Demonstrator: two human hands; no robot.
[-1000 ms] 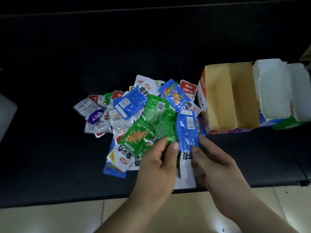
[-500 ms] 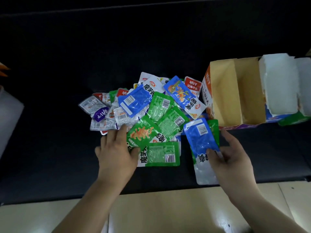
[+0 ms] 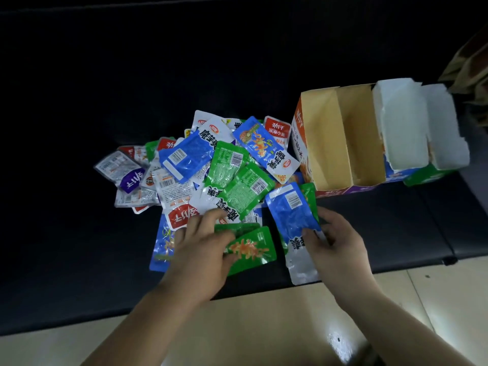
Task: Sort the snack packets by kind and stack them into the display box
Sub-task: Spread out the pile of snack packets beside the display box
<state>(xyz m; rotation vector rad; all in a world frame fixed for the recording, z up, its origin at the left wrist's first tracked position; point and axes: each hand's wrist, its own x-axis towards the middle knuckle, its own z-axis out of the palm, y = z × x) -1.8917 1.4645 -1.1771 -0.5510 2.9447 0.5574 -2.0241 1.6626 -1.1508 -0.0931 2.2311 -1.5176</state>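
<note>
A heap of snack packets (image 3: pixel 211 167) in blue, green, red-white and silver lies on a dark padded surface. My left hand (image 3: pixel 203 249) grips a green packet (image 3: pixel 250 249) at the heap's near edge. My right hand (image 3: pixel 335 241) holds a small stack topped by a blue packet (image 3: pixel 290 212), with a green one behind it and a silver bottom hanging down. The brown cardboard display box (image 3: pixel 327 138) stands open and empty just right of the heap, beyond my right hand.
Two more open boxes with white insides (image 3: pixel 401 128) stand right of the brown one. The dark bench's front edge (image 3: pixel 264 289) runs below my hands, with tiled floor beneath. A camouflage-patterned object (image 3: pixel 470 64) sits at the far right.
My left hand moved right from the heap's left side and closed on a green packet. My right hand stays near the box with its blue-topped stack.
</note>
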